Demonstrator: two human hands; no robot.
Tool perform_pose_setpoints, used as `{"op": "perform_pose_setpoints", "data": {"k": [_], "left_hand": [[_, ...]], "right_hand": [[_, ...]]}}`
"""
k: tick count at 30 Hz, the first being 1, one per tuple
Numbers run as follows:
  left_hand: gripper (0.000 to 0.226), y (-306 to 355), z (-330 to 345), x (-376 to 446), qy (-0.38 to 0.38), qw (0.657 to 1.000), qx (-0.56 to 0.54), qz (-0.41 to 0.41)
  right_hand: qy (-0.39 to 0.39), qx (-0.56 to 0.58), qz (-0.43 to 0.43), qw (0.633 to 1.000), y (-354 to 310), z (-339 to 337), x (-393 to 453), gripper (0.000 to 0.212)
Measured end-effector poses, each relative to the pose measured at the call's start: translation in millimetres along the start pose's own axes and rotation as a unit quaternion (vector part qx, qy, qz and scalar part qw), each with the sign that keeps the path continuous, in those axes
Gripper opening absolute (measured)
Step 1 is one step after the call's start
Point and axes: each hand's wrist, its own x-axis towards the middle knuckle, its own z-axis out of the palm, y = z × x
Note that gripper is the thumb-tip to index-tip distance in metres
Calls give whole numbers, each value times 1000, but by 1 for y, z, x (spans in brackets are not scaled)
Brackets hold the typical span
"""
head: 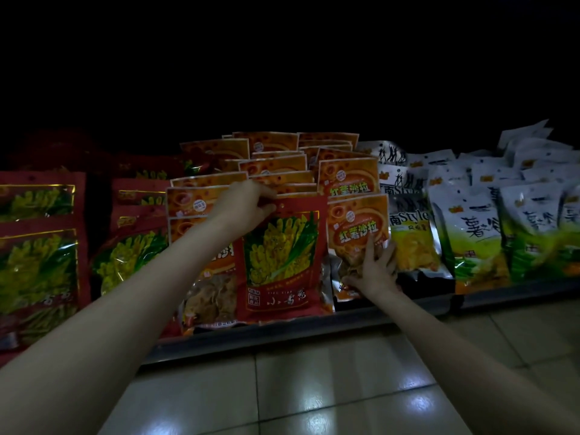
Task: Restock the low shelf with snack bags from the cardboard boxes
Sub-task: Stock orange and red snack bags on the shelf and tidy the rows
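A red snack bag [282, 255] with a yellow-and-green picture stands upright at the front of the low shelf [282, 335]. My left hand [248, 204] pinches its top left corner. My right hand [375, 268] lies with straight fingers against the lower part of an orange snack bag [356, 227] just right of the red one. Rows of more orange bags [273, 161] stand behind both. No cardboard box is in view.
More red bags [37, 246] fill the shelf's left side. Silver-and-yellow bags [411, 233] and white-and-green bags [477, 240] stand to the right. Glossy floor tiles [314, 387] lie in front of the shelf. The space above the bags is dark.
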Motion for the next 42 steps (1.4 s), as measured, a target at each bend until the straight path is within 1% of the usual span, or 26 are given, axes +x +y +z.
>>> {"op": "perform_pose_setpoints", "data": {"k": [5, 8, 10, 12, 14, 15, 16, 17, 18, 19, 20, 21, 22, 24, 26, 27, 28, 30, 32, 34, 36, 38, 40, 42], "left_hand": [[31, -6, 1, 2, 7, 1000, -4, -2], [29, -7, 3, 7, 5, 1000, -9, 0], [29, -5, 6, 9, 4, 1000, -11, 2], [29, -5, 8, 12, 4, 1000, -11, 3], [28, -7, 8, 15, 0, 1000, -13, 2], [28, -9, 7, 17, -9, 1000, -17, 3], [28, -11, 5, 18, -19, 999, -25, 10], [28, -14, 3, 19, -31, 998, -43, 17], [28, -16, 0, 19, -37, 997, -71, 23], [27, -18, -4, 18, -36, 993, -111, 19], [25, -21, -8, 15, -21, 987, -159, 9], [24, -24, -13, 12, 2, 979, -206, -9], [22, -29, -19, 9, 32, 968, -247, -26], [19, -46, -33, 3, 93, 945, -307, -62], [15, -74, -45, -3, 135, 932, -319, -111], [12, -92, -48, -9, 142, 933, -301, -138], [10, -108, -52, -17, 141, 936, -278, -164], [14, -140, -57, -38, 125, 945, -213, -213], [23, -165, -61, -63, 99, 951, -126, -264], [33, -188, -62, -92, 43, 952, -29, -303], [50, -215, -57, -124, -25, 949, 54, -310], [72, -239, -51, -151, -80, 940, 115, -312], [85, -254, -50, -169, -89, 935, 138, -313], [92, -260, -51, -174, -69, 944, 95, -307]], "right_hand": [[10, -6, -14, 1000, 8, 4, -3, 122], [-7, -9, 22, 1000, 14, 7, -13, 125], [-6, -43, 33, 999, 15, 8, -20, 122], [15, -62, 9, 998, 13, 5, -22, 113], [67, -4, -48, 997, 1, -10, -23, 97], [85, 57, -77, 992, -9, -20, -24, 89], [72, 142, -102, 982, -23, -33, -26, 83], [20, 249, -120, 961, -39, -47, -31, 80], [-53, 365, -130, 920, -55, -59, -36, 77], [-117, 439, -127, 881, -68, -66, -40, 69], [-156, 460, -135, 864, -80, -70, -43, 56], [-160, 436, -149, 873, -91, -71, -46, 41], [-142, 420, -163, 882, -101, -68, -47, 29], [-70, 421, -168, 889, -120, -62, -47, 21], [-17, 462, -148, 874, -136, -56, -43, 24], [-3, 476, -139, 868, -145, -54, -42, 25], [2, 477, -132, 869, -154, -48, -41, 28], [-10, 463, -127, 877, -172, -31, -41, 42], [-29, 454, -129, 881, -191, -13, -46, 48], [-36, 444, -142, 884, -210, 3, -52, 52], [-37, 440, -153, 884, -228, 15, -58, 62], [-32, 425, -164, 890, -243, 26, -65, 73], [-31, 412, -179, 893, -256, 40, -73, 82], [-34, 409, -198, 890, -270, 53, -82, 87]]}}
